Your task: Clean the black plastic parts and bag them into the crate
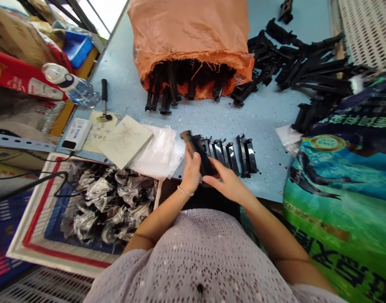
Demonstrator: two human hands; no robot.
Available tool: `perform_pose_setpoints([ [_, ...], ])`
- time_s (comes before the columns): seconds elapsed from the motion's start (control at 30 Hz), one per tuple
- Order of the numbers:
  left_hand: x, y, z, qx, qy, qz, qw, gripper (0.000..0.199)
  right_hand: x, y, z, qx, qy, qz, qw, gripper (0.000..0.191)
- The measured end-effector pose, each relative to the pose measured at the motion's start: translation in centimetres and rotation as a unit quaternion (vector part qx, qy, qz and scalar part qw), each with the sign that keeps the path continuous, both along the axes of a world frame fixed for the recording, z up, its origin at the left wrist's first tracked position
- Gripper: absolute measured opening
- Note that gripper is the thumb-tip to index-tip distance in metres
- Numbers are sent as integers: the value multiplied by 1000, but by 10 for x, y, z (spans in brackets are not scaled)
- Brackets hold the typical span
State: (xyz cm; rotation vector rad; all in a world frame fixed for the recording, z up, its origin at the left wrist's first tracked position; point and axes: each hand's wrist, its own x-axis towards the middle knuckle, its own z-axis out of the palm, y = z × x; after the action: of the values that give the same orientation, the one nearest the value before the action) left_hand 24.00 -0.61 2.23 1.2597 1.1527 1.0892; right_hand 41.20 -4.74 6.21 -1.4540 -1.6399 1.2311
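At the near edge of a blue speckled table [268, 120], the person's left hand [192, 170] grips a long black part [201, 156], its fingers closed around the middle and upper portion, while the right hand [229, 182] has its thumb and fingers closed on the lower end. The part is tilted, raised in front of the body, and slightly blurred, so its finer shape is hard to make out. Just beside it, to the right, a row of similar parts [223, 152] lies side by side on the table, with a small pair [246, 155] set a little apart from the row. To the left of the hands are clear plastic bags [161, 147], partly under a sheet of paper [126, 141]. Beyond the hands, an orange sack [189, 29] lies with its mouth toward the person, more black parts poking out. A loose heap [295, 63] of them spreads to its right. Below the table's left side, a white basket [57, 261] with a red band holds plastic-wrapped black pieces [110, 202]. A green and blue sack [334, 210] stands at the right.
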Motion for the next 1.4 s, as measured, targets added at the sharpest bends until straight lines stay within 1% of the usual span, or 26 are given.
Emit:
perform_pose_setpoints([
  [0.07, -19, 2, 7, 86, 108, -32, 990, 62, -13, -1, -3, -67, 99, -1, 993, 53],
  [0.13, -49, 14, 6, 137, 245, -18, 960, 55, -19, 3, -9, -123, 166, -31, 978, 48],
  [0.17, -66, 22, 3, 146, 320, 3, 936, 51, -20, 6, -12, -150, 192, -40, 969, 47],
  [0.23, -96, 35, -8, 133, 445, 40, 885, 39, -24, 14, -16, -197, 236, -48, 950, 45],
  [0.27, -107, 40, -13, 117, 482, 46, 867, 33, -27, 18, -17, -213, 258, -51, 941, 44],
  [0.3, -116, 42, -17, 102, 497, 47, 860, 28, -33, 22, -19, -223, 281, -56, 932, 43],
  [0.37, -128, 41, -23, 84, 478, 66, 872, 25, -46, 30, -19, -238, 326, -62, 913, 41],
  [0.43, -134, 34, -23, 89, 442, 94, 888, 30, -59, 38, -19, -249, 362, -60, 897, 39],
  [0.47, -137, 31, -22, 92, 428, 96, 894, 31, -65, 41, -18, -254, 375, -57, 890, 39],
  [0.57, -146, 26, -20, 59, 365, 76, 926, 13, -79, 49, -15, -270, 400, -42, 875, 37],
  [0.6, -150, 27, -20, 33, 321, 83, 943, 12, -82, 51, -15, -276, 406, -36, 871, 36],
  [0.67, -157, 33, -21, -28, 199, 122, 972, 19, -92, 57, -16, -291, 419, -24, 860, 35],
  [0.73, -162, 40, -20, -80, 81, 148, 982, 30, -105, 64, -19, -312, 437, -13, 844, 34],
  [0.77, -164, 44, -19, -98, 40, 144, 984, 34, -113, 68, -20, -322, 447, -7, 834, 33],
  [0.83, -167, 49, -15, -115, 7, 113, 987, 35, -131, 78, -25, -340, 462, 1, 819, 31],
  [0.9, -172, 51, -8, -108, 15, 103, 989, 33, -147, 87, -32, -353, 467, -16, 810, 28],
  [0.97, -181, 52, 1, -69, 46, 137, 987, 29, -155, 92, -39, -363, 464, -62, 806, 25],
  [1.03, -191, 52, 10, -11, 107, 169, 980, 22, -154, 94, -45, -367, 458, -108, 802, 24],
  [1.07, -195, 52, 13, 15, 150, 165, 975, 18, -152, 93, -47, -366, 455, -120, 803, 25],
  [1.13, -199, 51, 16, 59, 245, 110, 961, 9, -144, 88, -47, -349, 450, -128, 812, 29],
  [1.17, -199, 51, 15, 77, 291, 73, 951, 13, -141, 85, -45, -331, 449, -127, 820, 30],
  [1.23, -196, 53, 11, 104, 364, 17, 925, 26, -134, 77, -39, -281, 450, -116, 840, 33],
  [1.3, -193, 57, 6, 116, 400, 2, 909, 33, -130, 68, -33, -260, 461, -65, 846, 34],
  [1.33, -192, 61, 3, 118, 401, 4, 908, 37, -129, 64, -31, -276, 469, -25, 839, 35],
  [1.37, -192, 64, 0, 122, 392, 7, 912, 41, -128, 61, -31, -312, 477, 17, 822, 36],
  [1.4, -194, 67, -1, 125, 377, 8, 918, 44, -128, 58, -32, -358, 486, 51, 796, 36],
])
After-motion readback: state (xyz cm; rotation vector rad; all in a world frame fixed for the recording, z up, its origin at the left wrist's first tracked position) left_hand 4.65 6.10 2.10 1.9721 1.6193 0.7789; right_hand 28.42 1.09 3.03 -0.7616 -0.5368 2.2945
